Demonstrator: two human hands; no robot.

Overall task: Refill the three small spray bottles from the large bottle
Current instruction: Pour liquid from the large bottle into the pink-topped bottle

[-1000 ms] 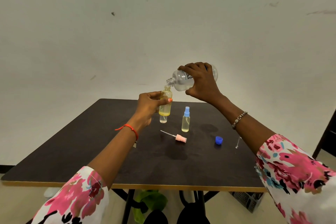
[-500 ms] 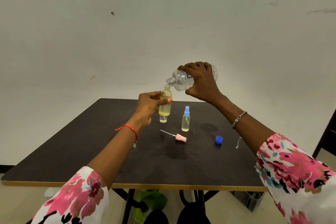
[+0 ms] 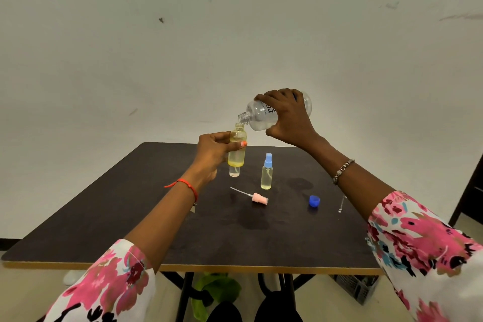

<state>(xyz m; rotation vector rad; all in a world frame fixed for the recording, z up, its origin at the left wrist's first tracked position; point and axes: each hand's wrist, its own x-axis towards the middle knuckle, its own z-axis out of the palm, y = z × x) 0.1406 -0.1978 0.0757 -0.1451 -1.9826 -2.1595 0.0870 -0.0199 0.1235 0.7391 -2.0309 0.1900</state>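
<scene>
Over the dark table (image 3: 109, 217), mid-frame, the left hand (image 3: 211, 154) is curled round the open small bottle (image 3: 236, 158) to hold it steady, while the right hand (image 3: 290, 117) grips the large bottle (image 3: 258, 115), tipped just above it to pour in.

Head-worn, facing forward-down, table (image 3: 104, 217) seemingly close
</scene>
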